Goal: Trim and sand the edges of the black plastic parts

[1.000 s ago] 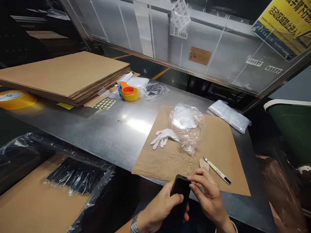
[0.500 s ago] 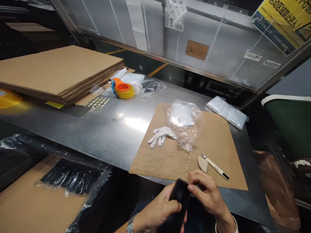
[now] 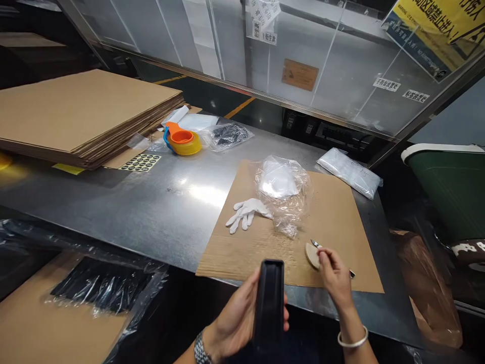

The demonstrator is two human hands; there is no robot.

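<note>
My left hand (image 3: 237, 321) is closed around a long black plastic case (image 3: 269, 303), held upright in front of the table's near edge. My right hand (image 3: 334, 275) reaches onto the brown cardboard sheet (image 3: 341, 212), its fingers curled over a white craft knife (image 3: 315, 244) beside a small beige oval pad (image 3: 311, 254). Whether the fingers grip the knife is unclear. A white glove (image 3: 245, 212) and a crumpled clear plastic bag (image 3: 284, 192) lie farther back on the cardboard.
The steel table (image 3: 151, 202) holds a stack of flat cardboard (image 3: 83, 111), an orange tape dispenser (image 3: 182, 140), a sticker sheet (image 3: 142, 162) and bagged parts (image 3: 350, 173). A green bin (image 3: 450, 187) stands right. Black items in plastic (image 3: 102, 285) lie lower left.
My right hand has left the black case and moved forward to the knife on the cardboard. My left hand has turned the case upright. The view has shifted slightly right.
</note>
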